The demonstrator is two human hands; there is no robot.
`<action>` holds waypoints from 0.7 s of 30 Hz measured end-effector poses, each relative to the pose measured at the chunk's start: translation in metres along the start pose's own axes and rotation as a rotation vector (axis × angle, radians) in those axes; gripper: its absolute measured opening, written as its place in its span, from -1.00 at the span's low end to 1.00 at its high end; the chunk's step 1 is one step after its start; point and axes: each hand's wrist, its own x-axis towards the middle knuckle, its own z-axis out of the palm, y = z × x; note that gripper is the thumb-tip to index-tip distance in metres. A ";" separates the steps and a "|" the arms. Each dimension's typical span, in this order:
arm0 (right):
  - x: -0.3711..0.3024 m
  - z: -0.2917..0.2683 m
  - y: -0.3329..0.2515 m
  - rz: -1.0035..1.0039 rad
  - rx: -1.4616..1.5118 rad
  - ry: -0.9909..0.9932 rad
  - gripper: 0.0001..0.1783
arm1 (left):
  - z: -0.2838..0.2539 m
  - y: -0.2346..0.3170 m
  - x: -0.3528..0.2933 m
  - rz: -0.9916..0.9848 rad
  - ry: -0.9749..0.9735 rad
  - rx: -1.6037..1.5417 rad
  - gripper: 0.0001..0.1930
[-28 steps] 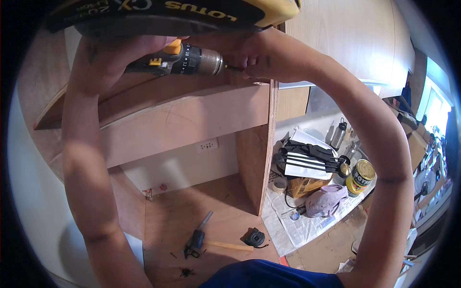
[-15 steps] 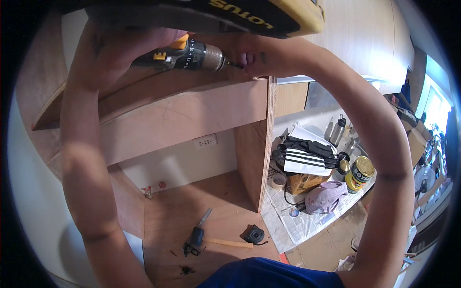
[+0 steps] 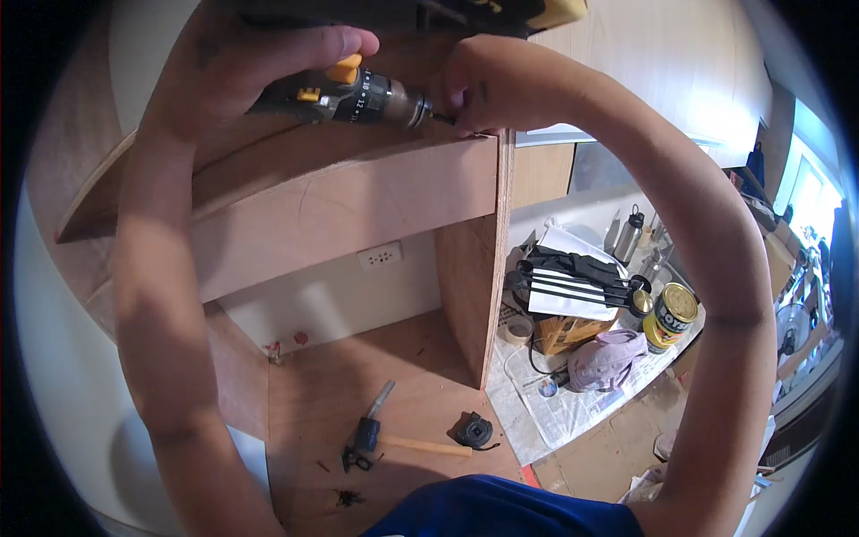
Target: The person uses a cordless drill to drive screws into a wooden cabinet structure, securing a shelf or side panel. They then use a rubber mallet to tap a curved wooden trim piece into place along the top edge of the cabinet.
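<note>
1. Shifting since the earlier frame, the left hand (image 3: 277, 61), the right hand (image 3: 483, 85), the drill (image 3: 362, 97) and the scene around them are appearing slightly higher; the left thumb is now stretching farther forward, above the yellow switch (image 3: 344, 69).
2. Left of the hands is closing around the drill, with most of its fingers hidden behind the tool.
3. Above the shelf (image 3: 349, 183), the drill is pointing rightward, its battery (image 3: 465, 16) filling the top edge of view.
4. Right of the hands is curling its fingers at the tip of the bit (image 3: 441, 118), near the top of the upright panel (image 3: 470, 286); how tightly they are closing, and on what, I cannot tell.
5. Below the shelf, a hammer (image 3: 380, 438) and a tape measure (image 3: 474, 430) are lying near each other on the base board (image 3: 313, 403).
6. Beyond the panel, a paper-covered desk (image 3: 528, 430) is carrying a bottle (image 3: 628, 235), a can (image 3: 671, 313), a box (image 3: 577, 333) and a lilac pouch (image 3: 607, 360).
</note>
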 end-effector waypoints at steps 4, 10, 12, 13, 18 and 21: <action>-0.002 0.008 -0.001 0.000 0.033 0.115 -0.83 | -0.011 -0.016 0.004 -0.102 -0.164 0.148 -0.73; -0.003 0.005 -0.008 0.064 0.018 0.031 -0.81 | -0.012 -0.018 0.009 -0.045 -0.169 0.205 -0.72; -0.003 0.005 -0.010 0.098 0.000 0.023 -0.84 | -0.012 -0.019 0.010 -0.024 -0.165 0.225 -0.72; -0.003 0.007 -0.010 0.080 0.004 0.038 -0.84 | -0.013 -0.018 0.010 -0.014 -0.171 0.201 -0.72; -0.005 0.013 -0.007 0.059 -0.087 0.123 -0.88 | -0.006 0.002 0.022 0.483 -0.248 0.566 -0.66; 0.000 0.017 -0.005 0.016 -0.173 0.167 -0.91 | -0.007 0.023 0.031 0.949 -0.315 0.996 -0.57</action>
